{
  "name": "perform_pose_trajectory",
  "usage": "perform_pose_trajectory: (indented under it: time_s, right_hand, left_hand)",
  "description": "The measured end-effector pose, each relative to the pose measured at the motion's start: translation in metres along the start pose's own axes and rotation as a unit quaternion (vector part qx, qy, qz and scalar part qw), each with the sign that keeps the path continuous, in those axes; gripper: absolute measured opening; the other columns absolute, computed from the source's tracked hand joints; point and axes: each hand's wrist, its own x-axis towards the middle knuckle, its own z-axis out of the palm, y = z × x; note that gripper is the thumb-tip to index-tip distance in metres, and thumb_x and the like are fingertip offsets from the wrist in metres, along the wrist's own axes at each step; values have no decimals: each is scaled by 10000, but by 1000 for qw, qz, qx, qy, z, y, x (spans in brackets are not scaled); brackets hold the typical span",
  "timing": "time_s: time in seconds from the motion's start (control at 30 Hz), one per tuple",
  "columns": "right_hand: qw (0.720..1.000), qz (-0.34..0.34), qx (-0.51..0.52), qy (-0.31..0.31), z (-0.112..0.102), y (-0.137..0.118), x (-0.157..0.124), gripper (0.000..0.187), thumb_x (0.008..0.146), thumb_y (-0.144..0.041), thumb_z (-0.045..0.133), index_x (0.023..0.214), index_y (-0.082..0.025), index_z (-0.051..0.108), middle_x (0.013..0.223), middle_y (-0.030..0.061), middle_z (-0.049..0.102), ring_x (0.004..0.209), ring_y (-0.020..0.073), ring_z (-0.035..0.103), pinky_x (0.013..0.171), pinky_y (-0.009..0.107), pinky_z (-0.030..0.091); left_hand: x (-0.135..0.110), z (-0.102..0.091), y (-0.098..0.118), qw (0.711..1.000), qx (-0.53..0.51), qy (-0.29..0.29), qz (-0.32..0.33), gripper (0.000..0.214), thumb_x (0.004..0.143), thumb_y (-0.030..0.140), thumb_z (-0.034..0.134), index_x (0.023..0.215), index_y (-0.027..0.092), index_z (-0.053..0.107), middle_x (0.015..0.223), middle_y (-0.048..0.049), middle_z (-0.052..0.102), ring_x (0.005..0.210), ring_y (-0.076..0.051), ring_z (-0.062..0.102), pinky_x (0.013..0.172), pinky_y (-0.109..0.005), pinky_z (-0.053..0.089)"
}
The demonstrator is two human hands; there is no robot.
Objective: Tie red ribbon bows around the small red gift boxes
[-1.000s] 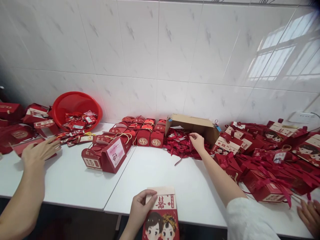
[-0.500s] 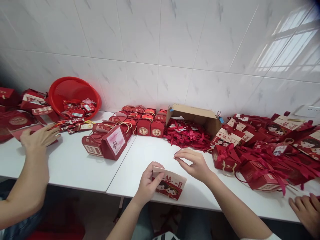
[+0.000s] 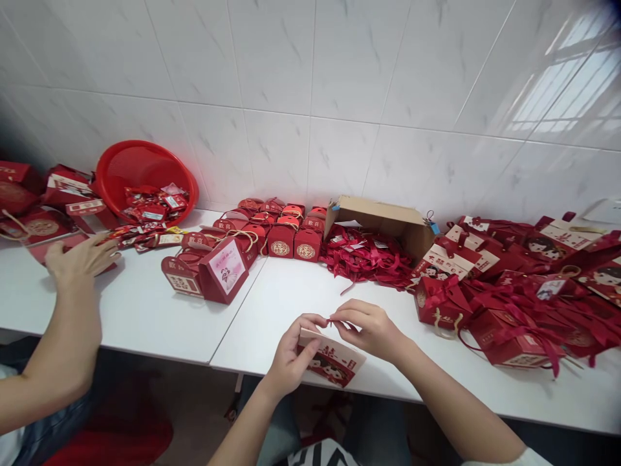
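Observation:
My left hand (image 3: 290, 355) grips the near end of a flat folded red gift box (image 3: 339, 366) printed with a cartoon couple, held low over the white table's (image 3: 310, 294) front edge. My right hand (image 3: 372, 330) is closed in a pinch on a thin red ribbon (image 3: 338, 321) just above the box's top edge. The fingertips of both hands meet at the ribbon.
A pile of red ribbons (image 3: 369, 255) spills from a tipped cardboard box (image 3: 383, 217) behind. Small red boxes (image 3: 281, 243) stand in rows to its left, tied gift boxes (image 3: 509, 323) at right. Another person's hand (image 3: 82, 257) rests at left, near a red basin (image 3: 140, 168) of sweets.
My right hand came back from the ribbon pile with a ribbon and met my left hand at the flat box. The hand at the lower right has left view.

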Motion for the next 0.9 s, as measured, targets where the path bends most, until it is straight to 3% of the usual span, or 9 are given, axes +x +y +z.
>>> perform_pose_trajectory:
  time_s: [0.5, 0.6, 0.73, 0.83, 0.9]
  right_hand:
    - [991, -3, 105, -78, 0, -3, -2, 124, 866, -168, 546, 931, -185, 650, 810, 79, 683, 732, 146, 637, 631, 242, 529]
    - [996, 33, 84, -20, 1, -2, -1, 138, 842, -132, 555, 917, -188, 656, 792, 64, 688, 721, 147, 645, 640, 250, 532]
    - [988, 92, 1, 127, -5, -1, 4, 149, 823, -109, 561, 884, -198, 663, 783, 51, 691, 722, 159, 648, 660, 285, 542]
    - [976, 83, -43, 195, -12, -7, 9, 175, 809, -85, 576, 895, -209, 665, 796, 51, 692, 736, 169, 651, 675, 305, 554]
    - [972, 55, -64, 219, -15, -15, 10, 232, 791, -55, 592, 944, -216, 661, 808, 53, 686, 737, 170, 649, 664, 305, 558]
  left_hand:
    - [-4, -3, -4, 1000, 13, 9, 6, 52, 903, 235, 466, 905, 187, 485, 1016, -68, 529, 937, -177, 538, 785, -289, 426]
    - [-3, -4, -3, 999, 36, 36, 16, 57, 898, 237, 473, 909, 188, 500, 991, -63, 545, 928, -176, 547, 796, -291, 431]
    - [8, -6, -11, 986, 96, 138, 19, 76, 880, 256, 501, 901, 187, 523, 930, -48, 560, 914, -175, 559, 815, -295, 438]
    - [19, -7, -18, 973, 128, 192, 0, 145, 876, 279, 498, 992, 193, 495, 907, -45, 570, 854, -176, 577, 760, -303, 461]
    - [22, -4, -14, 952, 185, 241, 38, 278, 852, 267, 531, 1110, 198, 450, 1041, -80, 556, 991, -211, 552, 843, -355, 441]
